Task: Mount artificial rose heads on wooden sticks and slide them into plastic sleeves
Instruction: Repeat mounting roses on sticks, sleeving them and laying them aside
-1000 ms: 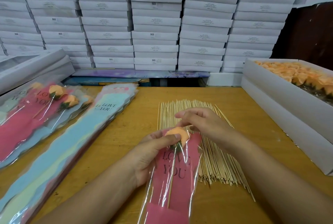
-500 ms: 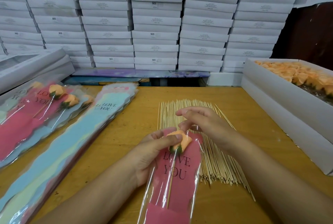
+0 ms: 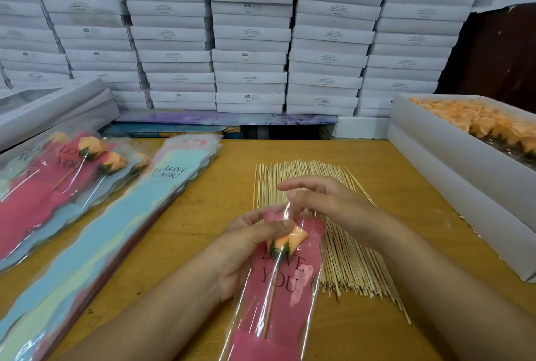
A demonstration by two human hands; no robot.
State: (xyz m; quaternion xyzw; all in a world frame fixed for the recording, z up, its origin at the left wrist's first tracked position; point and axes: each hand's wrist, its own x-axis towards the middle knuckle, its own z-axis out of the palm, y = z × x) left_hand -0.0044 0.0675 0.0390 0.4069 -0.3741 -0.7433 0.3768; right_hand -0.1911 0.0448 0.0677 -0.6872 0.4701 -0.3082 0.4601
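- Our left hand [image 3: 240,247] grips the upper part of a pink sleeve [image 3: 285,288], thumb curled over the front and pressing just above the rose [image 3: 287,240] inside it.
- Our right hand [image 3: 327,204] hangs over the sleeve's top edge; its thumb and a bent finger meet at the clear plastic there, while the forefinger points out to the left, free.
- The rose is orange with a green base, sits inside the sleeve near its top, and is mounted on a stick [image 3: 271,299] that runs down behind the words "LOVE YOU".
- Under and beyond the sleeve lies a bed of loose sticks [image 3: 342,259] on the wooden table [image 3: 203,215]; our right wrist covers part of them.
- To the left, a stack of empty sleeves [image 3: 95,241], blue on top, lies slantwise.
- Farther left, finished roses in sleeves [image 3: 72,169] are piled, overlapping.
- On the right stands a white box [image 3: 452,175] filled with orange rose heads [image 3: 478,122].
- Behind the table, flat white boxes [image 3: 249,32] are stacked high across the whole width.
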